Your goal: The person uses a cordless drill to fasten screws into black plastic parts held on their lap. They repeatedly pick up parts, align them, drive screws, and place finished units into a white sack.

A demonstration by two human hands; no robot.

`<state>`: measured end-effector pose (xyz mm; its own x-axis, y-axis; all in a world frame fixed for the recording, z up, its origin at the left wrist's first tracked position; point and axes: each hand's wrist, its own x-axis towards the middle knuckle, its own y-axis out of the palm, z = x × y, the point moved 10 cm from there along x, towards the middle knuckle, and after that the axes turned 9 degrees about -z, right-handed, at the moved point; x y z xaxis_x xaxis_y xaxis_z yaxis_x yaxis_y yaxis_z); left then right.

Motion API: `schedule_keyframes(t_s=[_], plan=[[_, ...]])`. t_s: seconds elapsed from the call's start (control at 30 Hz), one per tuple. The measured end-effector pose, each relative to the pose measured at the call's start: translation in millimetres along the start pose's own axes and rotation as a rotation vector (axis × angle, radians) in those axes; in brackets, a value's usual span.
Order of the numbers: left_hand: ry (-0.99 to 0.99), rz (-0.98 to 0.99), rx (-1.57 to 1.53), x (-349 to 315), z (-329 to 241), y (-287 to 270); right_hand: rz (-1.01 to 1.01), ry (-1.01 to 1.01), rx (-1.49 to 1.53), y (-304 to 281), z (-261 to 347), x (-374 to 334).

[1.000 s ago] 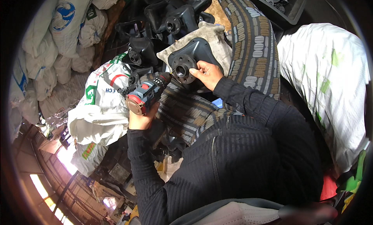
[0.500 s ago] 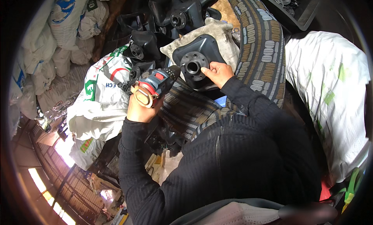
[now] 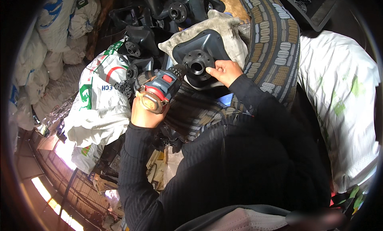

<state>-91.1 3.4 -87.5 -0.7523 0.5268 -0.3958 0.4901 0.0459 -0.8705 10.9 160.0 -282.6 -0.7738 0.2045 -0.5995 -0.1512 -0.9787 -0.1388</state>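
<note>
My left hand point(image 3: 146, 116) is wrapped round a dark blue-grey and red cordless drill point(image 3: 164, 82). Its chuck points up and right, close against the left rim of a round black flange point(image 3: 193, 56). Any bit is too small to make out. The flange has a wide centre hole with small holes round it and sits on a black square-based housing point(image 3: 215, 42). Thumb and fingers of my right hand point(image 3: 226, 73) are closed at the flange's right rim. Whether a small fastener is between them is hidden. Beneath the housing lies a pale, stained cloth pad point(image 3: 235, 41).
Several similar black housings point(image 3: 142, 40) are piled at the far left. A patterned cushioned band point(image 3: 275, 43) curves round the right side. White sacks point(image 3: 97, 107) stand left, another large white sack point(image 3: 339, 83) right. A black tray point(image 3: 315, 17) holds dark ring parts at the far right.
The view has shifted slightly. The drill's chuck is a little nearer the flange's centre, while my right hand stays at the flange's right rim.
</note>
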Motion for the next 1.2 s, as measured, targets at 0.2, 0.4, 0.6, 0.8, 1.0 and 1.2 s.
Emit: schedule_keyframes(t_s=[0.2,0.4,0.6,0.8,1.0,1.2], plan=[[-0.051,-0.090,-0.144,-8,4,-6,-0.013,-0.082,-0.069,0,5,2],[0.212,-0.216,-0.250,-61,-59,-25,0.270,0.335,0.819,-7,-12,-32],[0.292,-0.179,-0.250,-97,-87,-6,0.709,0.363,1.350,14,34,-83],[0.342,-0.234,-0.243,-109,-86,-5,0.690,0.371,1.268,22,37,-91],[0.279,-0.263,-0.253,-115,-77,-14,0.604,0.293,0.884,24,20,-96],[0.125,-0.146,-0.362,-113,-55,-2,0.651,0.373,0.891,39,18,-102]])
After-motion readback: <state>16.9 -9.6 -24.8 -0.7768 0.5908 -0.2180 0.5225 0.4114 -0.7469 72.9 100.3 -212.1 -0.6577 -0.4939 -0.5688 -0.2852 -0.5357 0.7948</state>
